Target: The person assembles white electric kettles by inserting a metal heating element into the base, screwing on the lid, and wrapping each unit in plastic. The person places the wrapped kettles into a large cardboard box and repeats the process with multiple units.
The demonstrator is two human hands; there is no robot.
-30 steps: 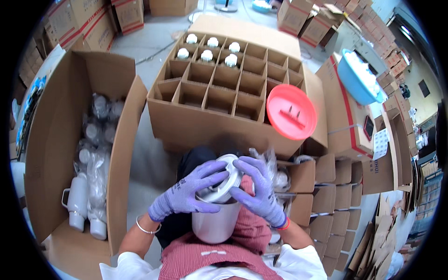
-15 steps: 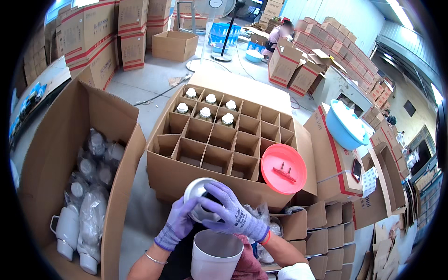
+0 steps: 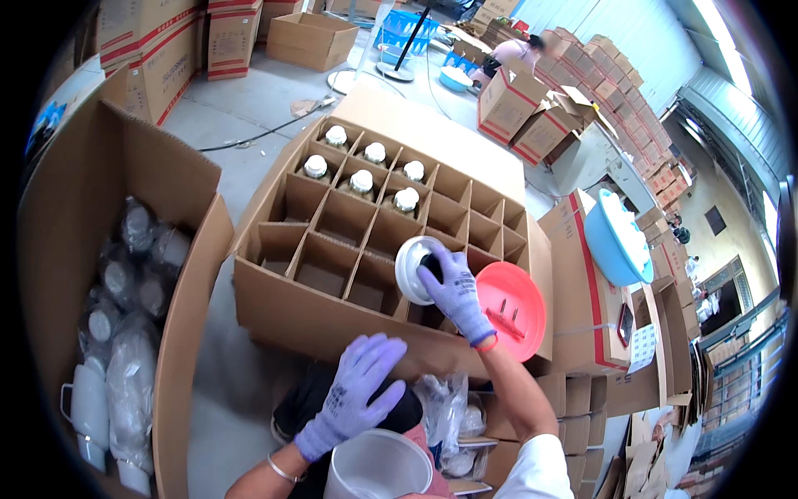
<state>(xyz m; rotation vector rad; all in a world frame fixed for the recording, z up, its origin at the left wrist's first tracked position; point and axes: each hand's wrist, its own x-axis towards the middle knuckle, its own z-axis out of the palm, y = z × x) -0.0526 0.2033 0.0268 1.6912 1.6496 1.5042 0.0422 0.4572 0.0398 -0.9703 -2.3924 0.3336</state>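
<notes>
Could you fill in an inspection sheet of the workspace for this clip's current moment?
Surface: brown cardboard carton with grid dividers; white-capped bottles fill six far-side compartments.
Job's things: round white part with a dark centre, appearing over the near compartments; whitish open-topped cylindrical tub at the lap.
Clutter: round pink-red plastic basin holding a red bar with two spikes.
Grippers: purple-gloved right hand, fingers on the white part; purple-gloved left hand, open, holding nothing.
Cables: black cable on the grey floor, beyond the carton.
Surroundings: open brown carton of wrapped white drinkware at left; co-worker in the background.
</notes>
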